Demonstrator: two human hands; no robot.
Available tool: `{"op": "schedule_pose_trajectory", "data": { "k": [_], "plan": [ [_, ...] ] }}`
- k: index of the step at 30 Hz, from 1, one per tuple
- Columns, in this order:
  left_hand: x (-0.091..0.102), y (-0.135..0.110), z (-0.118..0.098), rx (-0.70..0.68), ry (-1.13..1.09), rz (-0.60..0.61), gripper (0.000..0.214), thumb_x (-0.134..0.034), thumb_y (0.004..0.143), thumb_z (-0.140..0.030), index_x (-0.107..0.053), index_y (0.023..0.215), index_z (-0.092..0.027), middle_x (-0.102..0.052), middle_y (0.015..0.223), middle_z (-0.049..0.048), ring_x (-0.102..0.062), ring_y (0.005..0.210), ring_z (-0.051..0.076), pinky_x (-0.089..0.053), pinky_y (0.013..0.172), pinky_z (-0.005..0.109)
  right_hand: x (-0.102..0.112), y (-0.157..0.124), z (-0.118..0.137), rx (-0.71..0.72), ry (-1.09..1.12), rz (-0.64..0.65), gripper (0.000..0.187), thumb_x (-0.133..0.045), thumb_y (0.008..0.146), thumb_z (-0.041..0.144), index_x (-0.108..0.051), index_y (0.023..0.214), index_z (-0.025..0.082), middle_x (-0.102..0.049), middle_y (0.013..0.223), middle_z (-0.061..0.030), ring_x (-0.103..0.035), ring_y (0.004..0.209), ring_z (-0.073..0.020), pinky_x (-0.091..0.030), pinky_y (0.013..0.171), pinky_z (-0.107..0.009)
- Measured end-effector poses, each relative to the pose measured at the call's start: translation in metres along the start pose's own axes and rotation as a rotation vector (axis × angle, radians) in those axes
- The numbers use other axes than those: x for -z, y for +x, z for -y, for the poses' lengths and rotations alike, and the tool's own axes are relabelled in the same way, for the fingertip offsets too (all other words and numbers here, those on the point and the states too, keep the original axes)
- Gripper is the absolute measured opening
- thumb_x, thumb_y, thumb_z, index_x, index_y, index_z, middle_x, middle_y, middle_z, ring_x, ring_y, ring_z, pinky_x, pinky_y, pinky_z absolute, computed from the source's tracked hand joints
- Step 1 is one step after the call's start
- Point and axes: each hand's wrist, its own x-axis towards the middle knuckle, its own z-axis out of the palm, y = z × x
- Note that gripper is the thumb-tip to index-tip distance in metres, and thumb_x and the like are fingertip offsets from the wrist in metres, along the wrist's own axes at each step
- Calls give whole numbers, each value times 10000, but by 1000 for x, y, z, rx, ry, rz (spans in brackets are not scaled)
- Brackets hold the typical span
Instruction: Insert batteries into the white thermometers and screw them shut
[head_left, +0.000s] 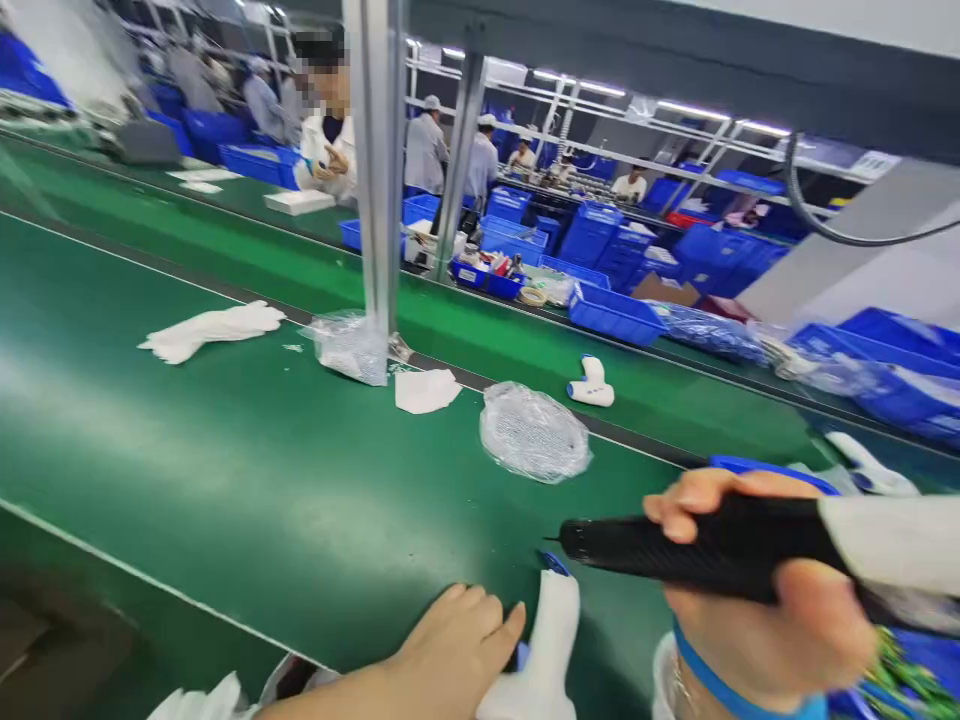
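**Driver tip stands just above the white device**

On the green conveyor worktop [247,470] of an assembly hall, with blue bins behind, the left hand [450,650] lies flat and loose beside a white handheld device [551,630], fingers touching its side. The device points away from the person. To the right, the right hand [757,590] clenches a black electric screwdriver [697,545]; its long axis runs leftward, tip just above the device's far end.

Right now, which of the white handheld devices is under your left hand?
The near white device, touched by the left hand. The other device lies alone beyond the belt.
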Motion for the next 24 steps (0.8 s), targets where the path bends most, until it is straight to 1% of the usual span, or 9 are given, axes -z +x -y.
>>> {"op": "schedule_pose_trajectory", "data": {
  "k": [2, 4, 6, 8, 10, 13, 16, 19, 24],
  "plan": [
    [18, -2, 1, -48, -39, 20, 784, -398, 814, -697, -375, 1329, -107, -603, 946, 92, -539, 804, 226, -410, 718, 346, -12, 3, -5, 28, 2, 17, 367, -670, 750, 447, -522, 979, 202, -547, 809, -26, -524, 603, -124, -472, 588, -280],
    [29, -1, 0, -93, -44, 19, 719, -385, 835, -676, -421, 1288, -119, -599, 892, 70, -531, 765, 210, -403, 671, 325, -22, 5, -7, 50, -23, 80, 316, -658, 775, 423, -543, 960, 194, -551, 794, -31, -525, 586, -121, -451, 540, -255],
    [34, 1, -1, -130, -29, 5, 652, -396, 853, -640, -453, 1255, -130, -594, 849, 55, -525, 726, 200, -393, 628, 315, -26, 5, -7, 58, -32, 124, 294, -625, 801, 420, -548, 978, 199, -547, 788, -28, -522, 580, -116, -441, 517, -242],
    [36, 2, -2, -144, -21, 23, 594, -403, 872, -600, -469, 1240, -138, -595, 842, 51, -528, 721, 198, -397, 617, 315, -27, 2, -6, 72, -51, 145, 295, -608, 812, 424, -544, 996, 203, -545, 786, -23, -517, 577, -111, -442, 507, -233],
    [42, 2, -4, -131, -33, 69, 578, -413, 877, -580, -471, 1247, -140, -603, 864, 55, -537, 748, 206, -420, 641, 322, -27, -2, -5, 84, -82, 154, 299, -611, 810, 421, -540, 1004, 205, -546, 790, -20, -517, 577, -107, -448, 502, -225],
    [54, 2, -7, -85, -83, 153, 581, -469, 863, -546, -462, 1277, -138, -612, 934, 75, -544, 824, 224, -459, 741, 347, -27, -7, -6, 84, -112, 160, 297, -618, 813, 417, -539, 1003, 202, -546, 791, -19, -521, 588, -109, -462, 514, -229],
    [66, 4, -10, -43, -133, 221, 561, -509, 857, -499, -472, 1285, -139, -615, 975, 88, -544, 884, 238, -468, 826, 379, -26, -12, -10, 54, -111, 167, 326, -610, 820, 434, -515, 1022, 197, -538, 804, -25, -520, 608, -118, -457, 516, -238],
    [71, 7, -12, -22, -159, 267, 553, -494, 871, -479, -465, 1303, -134, -616, 1000, 97, -548, 902, 247, -478, 842, 399, -24, -16, -17, 13, -119, 197, 341, -609, 832, 428, -483, 1055, 203, -535, 846, -31, -527, 640, -123, -463, 548, -255],
    [70, 7, -12, -37, -141, 290, 571, -485, 871, -468, -461, 1313, -109, -623, 966, 108, -557, 863, 254, -504, 782, 402, -25, -18, -22, 11, -123, 214, 321, -601, 850, 419, -488, 1069, 212, -533, 850, -22, -525, 654, -116, -464, 569, -249]
  ]
}}
